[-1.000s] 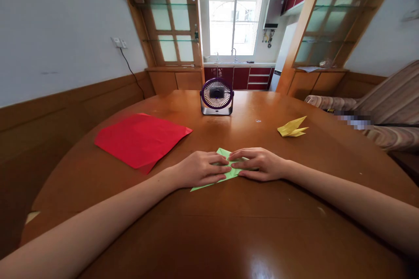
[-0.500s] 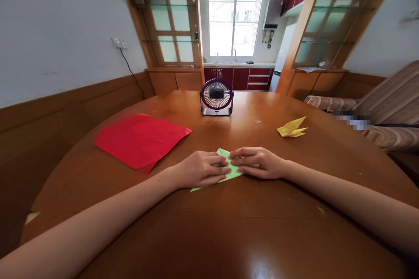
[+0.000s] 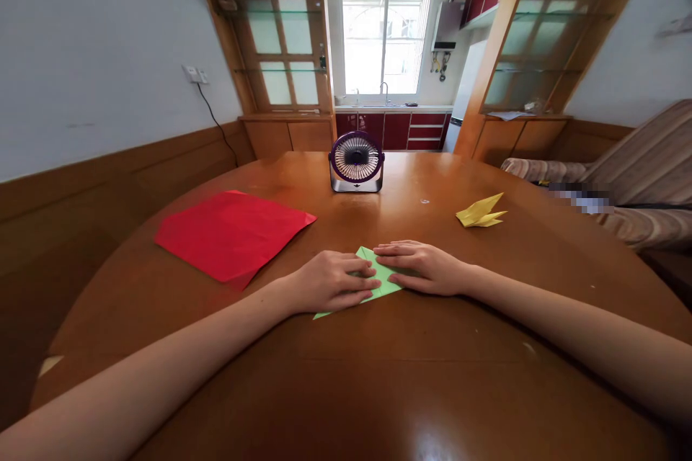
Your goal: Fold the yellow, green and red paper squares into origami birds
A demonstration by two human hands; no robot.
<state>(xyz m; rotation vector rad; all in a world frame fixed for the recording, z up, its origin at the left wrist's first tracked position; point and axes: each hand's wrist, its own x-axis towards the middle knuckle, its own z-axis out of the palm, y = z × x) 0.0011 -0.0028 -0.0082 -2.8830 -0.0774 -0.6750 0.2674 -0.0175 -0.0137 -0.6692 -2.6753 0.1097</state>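
A folded piece of light green paper (image 3: 383,287) lies flat on the wooden table under both hands. My left hand (image 3: 335,281) rests on its left part, fingers stretched out and slightly apart, pressing it down. From the right, my right hand (image 3: 424,268) lies over the paper's right part with fingers extended and thumb apart. The paper's top corner shows between the hands, and a pointed tip sticks out below my left hand. The fingers hide much of the rest.
Left of the hands lies a large red sheet of paper (image 3: 232,238). A small purple fan (image 3: 357,158) stands at the table's far side. Folded yellow paper (image 3: 480,212) sits to the right. Beyond the wooden table (image 3: 346,396) is a striped armchair (image 3: 643,158).
My right hand's fingers have shifted slightly up and left over the green paper and drawn closer together. The left hand keeps its place. The view has moved slightly.
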